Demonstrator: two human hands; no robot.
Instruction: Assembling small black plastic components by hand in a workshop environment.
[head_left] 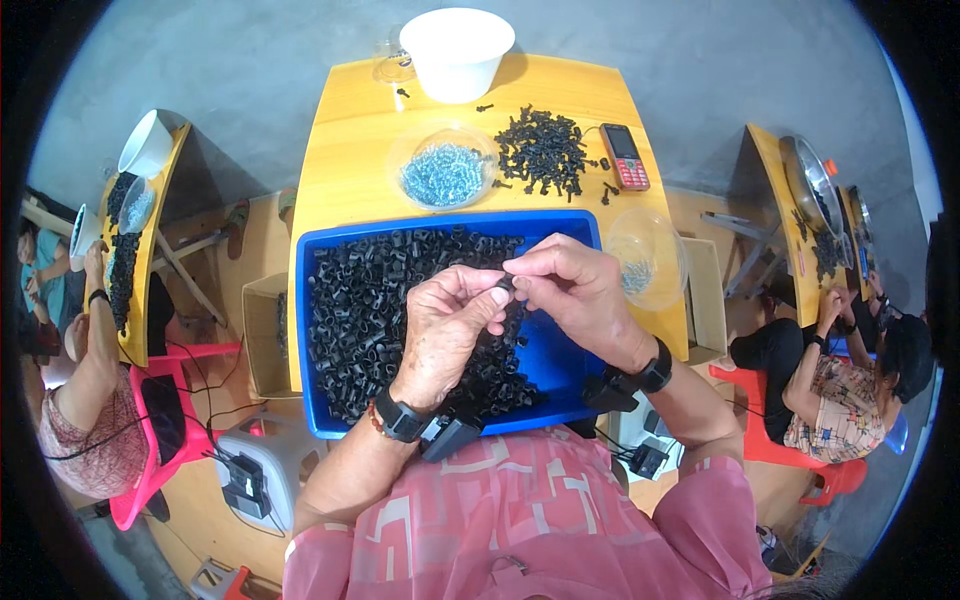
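We had a small black fitting (pixel 506 284) up between the fingertips, above the blue tray (pixel 565 365) and its loose heap of black plastic fittings (pixel 365 320). Our left hand (pixel 450 325) pinched it between thumb and forefinger, the other fingers curled underneath. Our right hand (pixel 572 288) met it from the other side with thumb and forefinger drawn nearly together; the piece was so covered that we could not tell whether those tips gripped it, a second part, or merely touched it.

We judged the fitting light and fairly stiff, likely moulded plastic, hard to crush but easy to drop because so little of it stood clear of the skin. Its surface looked smooth, so it could have twisted or slipped under a sideways push. The best hold, we thought, was a firm pinch across the outer wall, leaving the ends uncovered.
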